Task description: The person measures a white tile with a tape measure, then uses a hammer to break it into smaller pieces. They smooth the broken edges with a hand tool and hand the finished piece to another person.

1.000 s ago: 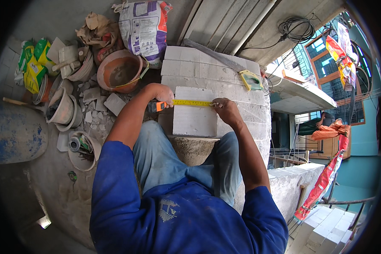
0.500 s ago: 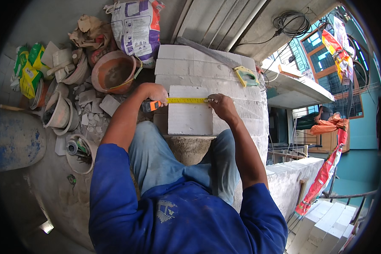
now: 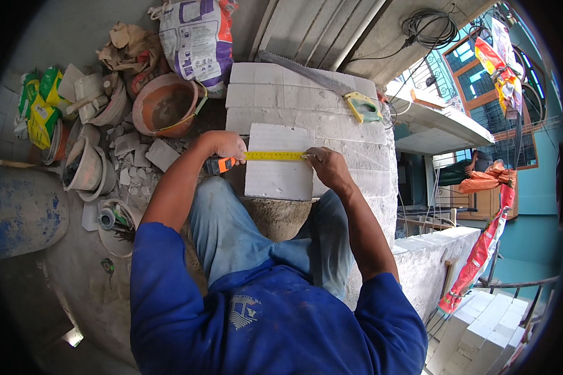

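A pale grey lightweight block (image 3: pixel 279 177) stands between my knees, in front of a low wall (image 3: pixel 275 95) of similar blocks. Across the block's face runs the yellow blade of a tape measure (image 3: pixel 272 155). My left hand (image 3: pixel 229 146) is closed on the tape at the block's left edge, with the orange and black case just below the fingers. My right hand (image 3: pixel 325 164) pinches the blade's free end at the block's right edge. On top of the wall lies a handsaw (image 3: pixel 364 107) with a yellow and green handle.
An orange mortar bucket (image 3: pixel 167 106) stands left of the wall, near a printed sack (image 3: pixel 197 44). Stacked buckets (image 3: pixel 84 165), block rubble (image 3: pixel 129 153) and a blue drum (image 3: pixel 24 212) fill the left side. A coiled cable (image 3: pixel 429 28) lies on the ledge at upper right.
The tape and both hands sit slightly lower on the block, and the blade tilts a little down to the right. Both hands keep hold of the tape. The view has shifted slightly.
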Tool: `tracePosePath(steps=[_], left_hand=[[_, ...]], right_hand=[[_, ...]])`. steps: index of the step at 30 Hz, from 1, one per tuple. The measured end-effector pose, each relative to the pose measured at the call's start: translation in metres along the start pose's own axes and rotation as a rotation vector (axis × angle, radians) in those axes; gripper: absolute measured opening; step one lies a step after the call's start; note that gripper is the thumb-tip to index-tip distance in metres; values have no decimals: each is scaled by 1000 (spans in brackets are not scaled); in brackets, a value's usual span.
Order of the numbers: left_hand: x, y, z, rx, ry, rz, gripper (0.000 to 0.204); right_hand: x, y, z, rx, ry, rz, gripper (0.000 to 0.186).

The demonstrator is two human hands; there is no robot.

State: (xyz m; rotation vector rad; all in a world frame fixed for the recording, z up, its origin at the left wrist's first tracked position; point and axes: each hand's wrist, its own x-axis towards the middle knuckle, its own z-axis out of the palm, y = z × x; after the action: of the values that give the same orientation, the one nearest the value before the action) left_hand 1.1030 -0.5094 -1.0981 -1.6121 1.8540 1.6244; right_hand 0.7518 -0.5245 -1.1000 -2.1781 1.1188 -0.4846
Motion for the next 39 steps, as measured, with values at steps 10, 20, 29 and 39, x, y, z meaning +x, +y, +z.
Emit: tracePosePath(steps=[10, 20, 29, 39], left_hand=[[5, 4, -13, -2, 12, -14, 30], [-11, 2, 13, 57, -28, 34, 33], [-25, 15, 32, 68, -35, 4, 29], [-26, 10, 38, 50, -21, 18, 29]], right_hand=[[14, 0, -5, -32, -6, 69, 22], [-31, -21, -2, -51, -64, 103, 23], [-56, -28, -1, -21, -41, 79, 21], [-57, -35, -3, -20, -57, 121, 22]])
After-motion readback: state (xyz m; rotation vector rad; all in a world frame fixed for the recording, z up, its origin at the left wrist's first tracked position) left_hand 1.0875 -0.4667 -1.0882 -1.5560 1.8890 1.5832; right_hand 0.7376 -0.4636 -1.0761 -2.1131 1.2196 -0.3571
